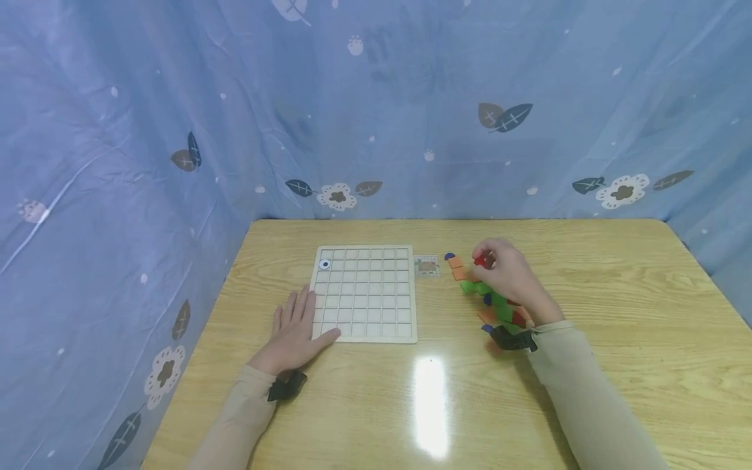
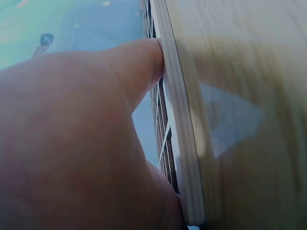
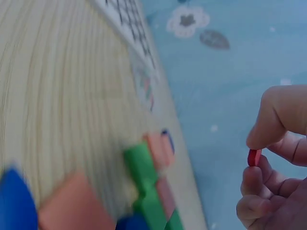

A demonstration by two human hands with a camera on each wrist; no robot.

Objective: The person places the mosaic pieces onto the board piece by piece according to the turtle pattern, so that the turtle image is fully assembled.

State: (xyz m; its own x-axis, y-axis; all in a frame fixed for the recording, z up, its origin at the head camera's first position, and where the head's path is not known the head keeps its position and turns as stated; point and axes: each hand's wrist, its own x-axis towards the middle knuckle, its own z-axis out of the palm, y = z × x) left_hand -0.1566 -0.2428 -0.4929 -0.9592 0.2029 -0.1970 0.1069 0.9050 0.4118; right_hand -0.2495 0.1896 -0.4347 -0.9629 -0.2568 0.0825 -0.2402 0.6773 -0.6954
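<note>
My right hand (image 1: 510, 271) pinches a small red piece (image 3: 254, 157) between thumb and fingertips, raised above a scatter of coloured pieces. My left hand (image 1: 292, 336) lies with straight fingers at the left edge of a white gridded board (image 1: 390, 339), its thumb over the near edge. One white piece with a dark round eye (image 1: 325, 264) sits in a square near the board's far left corner. Beneath and beside my right hand lie orange pieces (image 1: 455, 262), green pieces (image 1: 502, 308) and blue pieces (image 1: 449, 256), partly hidden by the hand and wrist.
A small printed card (image 1: 427, 266) with a grid picture lies against the board's right side. Everything rests on a wood-grain table (image 1: 364, 411), with a bright reflection near its front. Blue patterned cloth (image 1: 423, 117) hangs behind and at both sides.
</note>
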